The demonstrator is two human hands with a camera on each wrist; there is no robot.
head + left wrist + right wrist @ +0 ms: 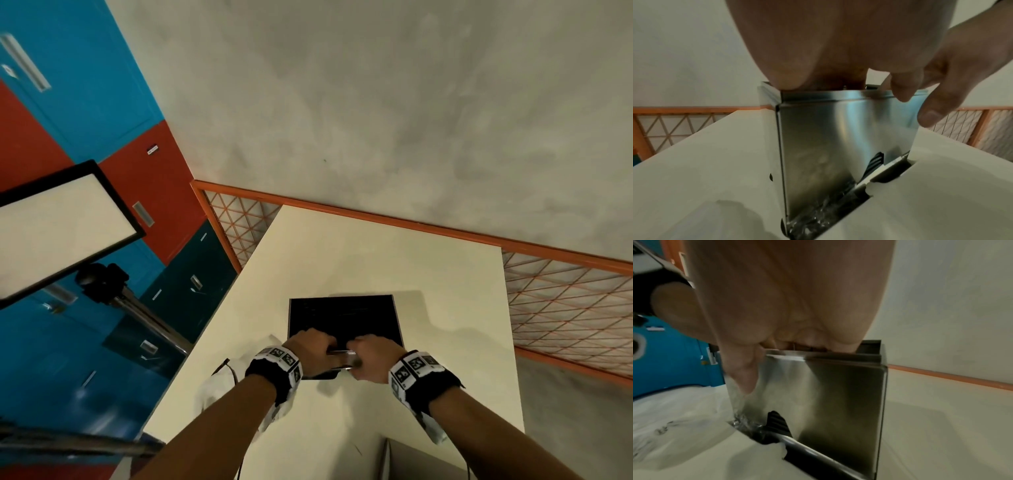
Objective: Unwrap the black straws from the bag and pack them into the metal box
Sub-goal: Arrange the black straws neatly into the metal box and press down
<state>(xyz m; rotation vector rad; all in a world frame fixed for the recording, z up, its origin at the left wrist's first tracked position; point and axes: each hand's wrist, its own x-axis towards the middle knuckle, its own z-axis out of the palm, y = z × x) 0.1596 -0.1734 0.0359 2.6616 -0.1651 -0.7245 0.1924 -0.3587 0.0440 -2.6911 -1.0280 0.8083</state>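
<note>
A shiny metal box [342, 361] [838, 138] [828, 394] stands on end on a flat black panel [342, 315] on the table. My left hand [311, 346] [818, 48] grips its top rim, fingers curled over the edge and hidden inside. On the other side my right hand [373, 356] [787, 296] grips the same rim, its thumb down the box's face. No black straws show plainly; a ribbed black shape and crinkled clear plastic show at the foot of the box. A white plastic bag [219, 387] [674, 410] lies under my left wrist.
The cream table [376, 253] is narrow, with edges close on the left and right. An orange mesh railing [565, 298] runs behind it and to the right. A light panel on a tripod [58, 226] stands to the left, in front of blue and red lockers [68, 102].
</note>
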